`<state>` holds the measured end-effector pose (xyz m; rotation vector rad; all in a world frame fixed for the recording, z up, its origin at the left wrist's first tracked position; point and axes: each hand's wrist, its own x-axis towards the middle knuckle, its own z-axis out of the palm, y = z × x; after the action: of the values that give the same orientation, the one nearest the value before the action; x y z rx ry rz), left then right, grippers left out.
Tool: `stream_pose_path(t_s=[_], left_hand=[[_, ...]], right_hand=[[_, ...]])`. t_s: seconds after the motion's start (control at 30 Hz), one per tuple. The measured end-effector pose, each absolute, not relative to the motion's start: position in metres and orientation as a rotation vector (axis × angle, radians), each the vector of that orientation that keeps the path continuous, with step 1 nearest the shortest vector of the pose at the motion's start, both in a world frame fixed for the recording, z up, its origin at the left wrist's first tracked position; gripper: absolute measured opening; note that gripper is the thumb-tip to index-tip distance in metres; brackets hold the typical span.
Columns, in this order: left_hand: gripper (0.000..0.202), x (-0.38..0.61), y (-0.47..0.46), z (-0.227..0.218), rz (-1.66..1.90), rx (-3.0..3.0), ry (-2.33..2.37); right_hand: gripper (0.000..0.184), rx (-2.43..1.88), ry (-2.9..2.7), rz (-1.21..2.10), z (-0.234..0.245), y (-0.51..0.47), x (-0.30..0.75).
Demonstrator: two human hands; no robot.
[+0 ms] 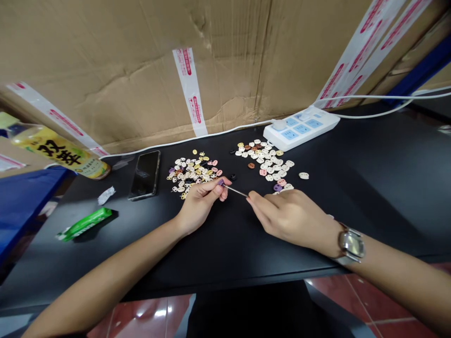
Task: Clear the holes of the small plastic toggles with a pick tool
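My left hand (202, 201) rests on the black table (225, 244) and pinches a small purple bead-like piece (221, 182) between thumb and fingers. My right hand (289, 213), with a silver watch (350, 244) on its wrist, pinches the near end of a thin metal pin (235, 190). The pin's far tip meets the purple piece. Behind my left hand lies a pile of small white, yellow and pink pieces (192, 171). A second pile of similar pieces (268, 162) lies behind my right hand.
A black phone (145, 173) lies left of the piles. A white power strip (301, 126) with its cable sits at the back. A green packet (84, 224), a crumpled wrapper (105, 195) and a yellow-labelled bottle (59, 152) are at left. Cardboard (141, 70) walls the back.
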<state>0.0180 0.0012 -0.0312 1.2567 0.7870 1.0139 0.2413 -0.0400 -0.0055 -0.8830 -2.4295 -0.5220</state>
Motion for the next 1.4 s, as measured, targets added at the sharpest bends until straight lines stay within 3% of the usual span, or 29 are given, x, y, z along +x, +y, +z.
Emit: stream_pose_path(t_s=[0.07, 0.13, 0.33, 0.43, 0.63, 0.87, 1.4], left_hand=[[0.023, 0.018, 0.001, -0.032, 1.023, 1.264, 0.806], [0.023, 0.018, 0.000, -0.033, 1.028, 1.277, 0.820], [0.025, 0.019, 0.000, -0.034, 1.028, 1.322, 0.849], [0.026, 0.020, -0.001, -0.032, 1.026, 1.293, 0.862], [0.023, 0.020, -0.001, -0.027, 1.065, 1.136, 0.784], [0.023, 0.020, 0.000, -0.026, 1.048, 1.088, 0.759], [0.026, 0.022, -0.002, -0.027, 1.044, 1.108, 0.747]], right_hand=[[0.023, -0.866, -2.462, -0.661, -0.006, -0.044, 0.237], [0.025, -0.903, -2.442, -0.582, -0.005, -0.047, 0.233], [0.033, -1.231, -1.902, 0.878, 0.006, -0.035, 0.231], [0.034, -1.243, -1.740, 1.150, 0.007, -0.027, 0.233], [0.021, -1.145, -1.840, 0.983, 0.012, -0.031, 0.237], [0.025, -1.152, -1.872, 0.841, 0.016, -0.033, 0.238], [0.029, -1.235, -1.909, 0.864, 0.007, -0.034, 0.234]])
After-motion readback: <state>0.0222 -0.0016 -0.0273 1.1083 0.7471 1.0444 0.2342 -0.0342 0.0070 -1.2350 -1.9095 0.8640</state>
